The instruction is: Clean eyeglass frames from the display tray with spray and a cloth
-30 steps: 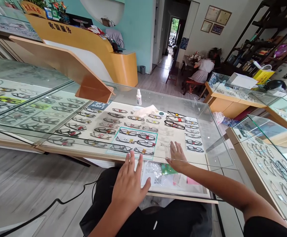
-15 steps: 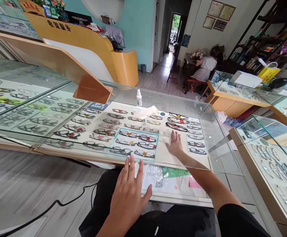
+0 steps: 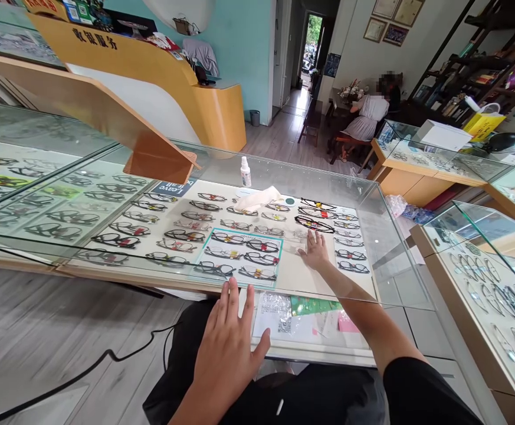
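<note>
My left hand [image 3: 228,348] is held palm down with fingers spread, at the front edge of the glass display case [image 3: 399,271]. It holds nothing. Under the glass top, my right hand [image 3: 315,252] reaches into the case with its fingers apart. Just beyond its fingertips lies a pair of black eyeglasses [image 3: 314,224] with a small tag. Faint clear-framed eyeglasses [image 3: 300,234] are beside the fingers; whether I touch either pair I cannot tell. To the left, several tagged eyeglasses [image 3: 261,258] lie inside a teal-bordered panel [image 3: 238,284].
A white spray bottle [image 3: 245,172] and a pale cloth [image 3: 258,199] are toward the case's far side. A wooden stand [image 3: 160,159] leans over the left. Papers [image 3: 275,316] lie in the drawer before me. A person [image 3: 369,115] sits at a distant table.
The view has shifted slightly. My right hand has moved a little to the right relative to the eyeglasses, fingers still apart. My left hand stays nearly where it was.
</note>
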Available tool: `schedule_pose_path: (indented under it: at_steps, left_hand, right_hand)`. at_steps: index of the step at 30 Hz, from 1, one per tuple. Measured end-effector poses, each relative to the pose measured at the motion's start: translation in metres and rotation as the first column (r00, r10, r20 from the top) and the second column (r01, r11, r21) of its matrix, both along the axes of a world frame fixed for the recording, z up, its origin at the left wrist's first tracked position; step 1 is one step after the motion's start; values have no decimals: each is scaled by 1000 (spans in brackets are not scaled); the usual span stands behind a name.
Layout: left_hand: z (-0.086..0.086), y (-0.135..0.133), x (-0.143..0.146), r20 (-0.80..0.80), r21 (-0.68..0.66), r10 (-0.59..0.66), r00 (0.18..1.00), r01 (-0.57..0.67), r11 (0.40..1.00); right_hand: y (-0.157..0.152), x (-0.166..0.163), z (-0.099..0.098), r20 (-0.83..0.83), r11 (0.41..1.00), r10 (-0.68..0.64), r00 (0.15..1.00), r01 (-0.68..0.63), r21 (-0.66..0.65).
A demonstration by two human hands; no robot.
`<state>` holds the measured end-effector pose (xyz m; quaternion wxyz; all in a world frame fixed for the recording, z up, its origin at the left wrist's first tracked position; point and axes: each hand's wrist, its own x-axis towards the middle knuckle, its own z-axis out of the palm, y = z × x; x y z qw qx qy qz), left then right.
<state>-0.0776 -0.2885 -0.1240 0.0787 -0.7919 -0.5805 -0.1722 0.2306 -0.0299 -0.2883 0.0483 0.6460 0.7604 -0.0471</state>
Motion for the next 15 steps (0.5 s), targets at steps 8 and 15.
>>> schedule_pose_path:
  at_steps: [8,15]
  left_hand:
    - [4,-1,1,-28,69,-10,1000,12,998]
    - [2,-1,1,-20,69,3,1000,-2,998]
  right_hand:
    - [-3,1,10,13,999,34,999,-34,-9]
    - [-10,-5,29,16,999,40,999,-40,-31]
